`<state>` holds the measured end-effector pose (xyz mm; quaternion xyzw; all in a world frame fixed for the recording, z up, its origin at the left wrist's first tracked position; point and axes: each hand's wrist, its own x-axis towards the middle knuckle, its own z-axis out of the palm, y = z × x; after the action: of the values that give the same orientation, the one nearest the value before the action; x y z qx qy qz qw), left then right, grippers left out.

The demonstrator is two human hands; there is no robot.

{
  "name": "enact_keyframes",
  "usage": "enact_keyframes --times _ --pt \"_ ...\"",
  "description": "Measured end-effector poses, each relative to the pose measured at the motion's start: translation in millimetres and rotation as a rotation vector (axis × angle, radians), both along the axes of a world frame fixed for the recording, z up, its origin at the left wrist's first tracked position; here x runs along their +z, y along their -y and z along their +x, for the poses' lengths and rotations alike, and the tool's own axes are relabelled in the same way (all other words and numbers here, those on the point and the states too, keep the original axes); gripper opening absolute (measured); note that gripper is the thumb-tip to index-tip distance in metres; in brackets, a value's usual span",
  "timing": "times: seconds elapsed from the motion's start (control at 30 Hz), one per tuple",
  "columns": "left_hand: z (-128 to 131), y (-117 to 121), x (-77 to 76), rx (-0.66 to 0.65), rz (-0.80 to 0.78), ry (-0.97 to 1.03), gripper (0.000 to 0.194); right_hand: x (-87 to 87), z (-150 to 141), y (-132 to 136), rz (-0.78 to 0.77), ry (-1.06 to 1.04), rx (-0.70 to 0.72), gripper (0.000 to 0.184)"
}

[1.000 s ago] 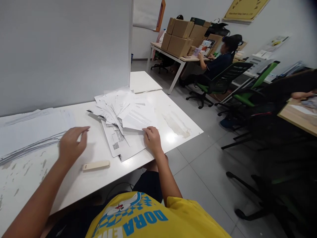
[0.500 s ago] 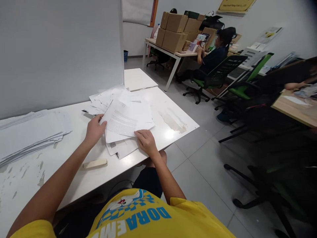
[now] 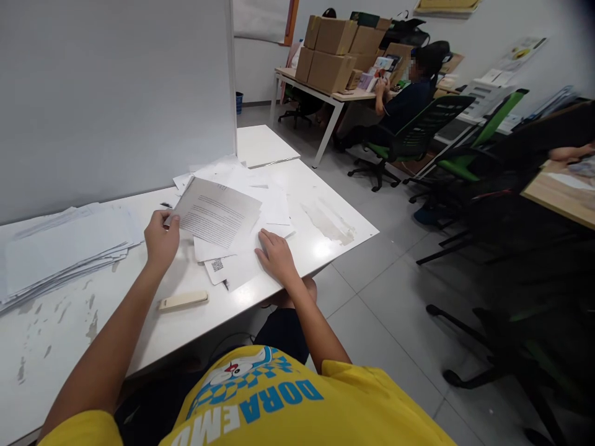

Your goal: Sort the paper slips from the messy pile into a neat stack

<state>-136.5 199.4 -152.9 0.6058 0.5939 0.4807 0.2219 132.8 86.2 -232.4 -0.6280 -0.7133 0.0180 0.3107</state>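
My left hand (image 3: 162, 236) pinches the left edge of a printed sheet of paper (image 3: 218, 214) between thumb and fingers. That sheet is raised and tilted, covering part of a loose heap of papers (image 3: 275, 207). My right hand (image 3: 277, 257) lies on the near right edge of the heap, fingers stretched out and thumb apart, not holding the raised sheet. A QR code shows on a paper (image 3: 227, 272) low in the heap. To the left lies a thicker stack of papers (image 3: 60, 251). A cream bar-shaped object (image 3: 183, 301) rests near the table's front edge.
The white table (image 3: 325, 248) has worn patches, and a grey partition (image 3: 116, 93) rises along its back. Beyond it, a person (image 3: 409, 102) sits at a desk with cardboard boxes (image 3: 330, 71). Office chairs (image 3: 418, 133) stand on the right. Another person's arm (image 3: 569, 153) shows at far right.
My left hand came over from the left, took hold of a printed sheet and drew it up and leftward. My right hand let go of that sheet and now lies on the heap.
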Motion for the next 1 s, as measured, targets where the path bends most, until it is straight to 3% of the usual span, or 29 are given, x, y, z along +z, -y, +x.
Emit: enact_keyframes --times 0.2,0.37,0.6,0.7,0.77,0.87,0.93,1.0 --pt "-25 -10 -6.3 0.13 -0.019 0.364 0.012 -2.8 -1 -2 -0.026 0.049 -0.076 0.047" --pt "-56 8 -15.8 0.275 -0.013 0.549 0.011 5.0 -6 -5 -0.079 0.138 -0.115 0.045" --pt "-105 78 -39.7 0.529 0.102 0.592 0.02 28.3 -14 -46 -0.148 0.184 -0.233 0.047" --pt "-118 119 -49.0 0.511 0.123 0.624 0.033 42.1 -16 -63 -0.127 0.082 -0.29 0.045" --pt "-121 144 -52.1 0.451 0.144 0.647 0.042 51.1 -24 -59 -0.091 -0.076 -0.278 0.044" --pt "-116 175 -52.8 0.405 0.109 0.658 0.034 59.1 -50 -25 -0.16 -0.458 -0.042 0.046" --pt "-107 192 -53.0 0.44 0.061 0.597 0.025 58.9 -74 10 -0.36 -0.749 0.271 0.055" --pt "-96 208 -54.1 0.469 0.027 0.409 0.023 54.9 -97 46 -0.557 -0.994 0.615 0.069"
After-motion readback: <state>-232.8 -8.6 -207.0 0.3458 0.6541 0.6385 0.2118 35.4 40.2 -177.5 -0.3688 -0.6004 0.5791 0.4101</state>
